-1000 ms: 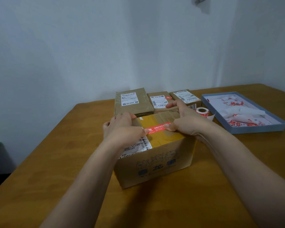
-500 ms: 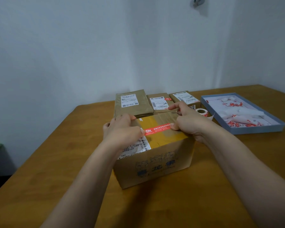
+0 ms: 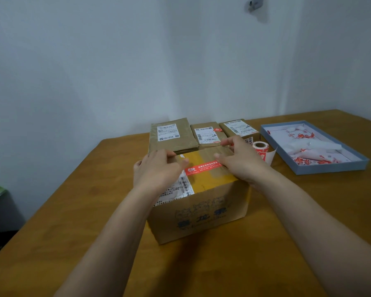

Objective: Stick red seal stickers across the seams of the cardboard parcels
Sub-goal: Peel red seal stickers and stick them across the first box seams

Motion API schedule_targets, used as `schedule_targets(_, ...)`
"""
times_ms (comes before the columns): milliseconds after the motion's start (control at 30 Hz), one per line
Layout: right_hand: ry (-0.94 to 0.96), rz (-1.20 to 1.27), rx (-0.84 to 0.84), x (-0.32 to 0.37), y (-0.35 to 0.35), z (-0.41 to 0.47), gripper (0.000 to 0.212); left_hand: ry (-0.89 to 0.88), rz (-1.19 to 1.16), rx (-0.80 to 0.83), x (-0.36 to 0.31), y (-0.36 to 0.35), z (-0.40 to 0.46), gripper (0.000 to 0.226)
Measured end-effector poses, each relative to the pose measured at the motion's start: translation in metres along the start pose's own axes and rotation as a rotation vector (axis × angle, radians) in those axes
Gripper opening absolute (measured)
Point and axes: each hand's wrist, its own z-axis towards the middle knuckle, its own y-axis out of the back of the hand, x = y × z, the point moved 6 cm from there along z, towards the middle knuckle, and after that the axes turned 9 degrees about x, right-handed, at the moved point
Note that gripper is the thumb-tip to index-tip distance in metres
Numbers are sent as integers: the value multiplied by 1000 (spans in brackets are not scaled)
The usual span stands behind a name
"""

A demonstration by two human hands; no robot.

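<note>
A wooden table (image 3: 51,243) against a pale wall holds a cardboard box (image 3: 199,202) at centre, a red seal sticker (image 3: 204,167) across its top seam. Three smaller parcels (image 3: 171,136) sit at twelve o'clock, a sticker roll (image 3: 260,146) and a blue tray (image 3: 330,168) at two. The left hand (image 3: 156,170) and right hand (image 3: 242,163), fingers relaxed, rest on the box top at the sticker's ends; since a second ago both thumbs have slid outward, uncovering more sticker.

A single wide-angle view from the person's head looks forward and down along both forearms. The left hand (image 3: 156,170) and right hand (image 3: 241,162) sit near mid-frame, close to the lens. Beyond them the worktop (image 3: 73,211) runs back to a pale wall (image 3: 137,61) filling the upper half.
</note>
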Motion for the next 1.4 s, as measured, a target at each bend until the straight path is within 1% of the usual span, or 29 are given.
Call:
schedule_targets(100,-7,-38,-6,3,0,-1,37,16,25,-21,0,0,-1,48)
schedule_targets(200,-7,-68,4,7,-1,-2,34,26,7,-18,1,1,-1,45)
schedule_targets(333,-4,-125,3,8,0,0,31,20,88,9,0,-1,8,43)
schedule_targets(433,4,-191,25,9,-1,1,29,9,123,32,1,-5,10,35)
schedule_targets(500,6,-222,42,10,-3,2,28,-12,89,30,2,-4,11,26)
schedule_targets(600,12,-247,45,11,-3,5,27,-11,46,46,2,-3,14,21)
schedule_targets(633,7,-246,56,10,-4,5,30,-5,53,61,1,-4,15,22)
schedule_targets(667,0,-256,67,10,-5,4,39,1,56,73,1,-4,15,25)
schedule_targets(733,-4,-285,94,10,-7,4,64,8,67,100,0,-4,15,36)
schedule_targets(800,-10,-249,129,11,-9,4,82,19,71,138,1,-4,16,48)
schedule_targets(867,-25,-187,162,12,-9,4,92,26,11,183,4,-3,14,56)
schedule_targets(933,-39,-184,179,12,-9,5,97,14,-37,216,4,-2,11,63)
schedule_targets(1000,-62,-196,187,12,-10,7,96,17,-33,228,3,-3,9,65)
schedule_targets(1067,-90,-148,207,12,-11,8,90,38,-67,222,3,-3,10,64)
schedule_targets(1200,-132,-9,245,15,-13,9,77,75,-107,196,3,-2,12,59)
schedule_targets(1400,-147,80,236,17,-13,10,60,76,-155,185,-2,-1,9,49)
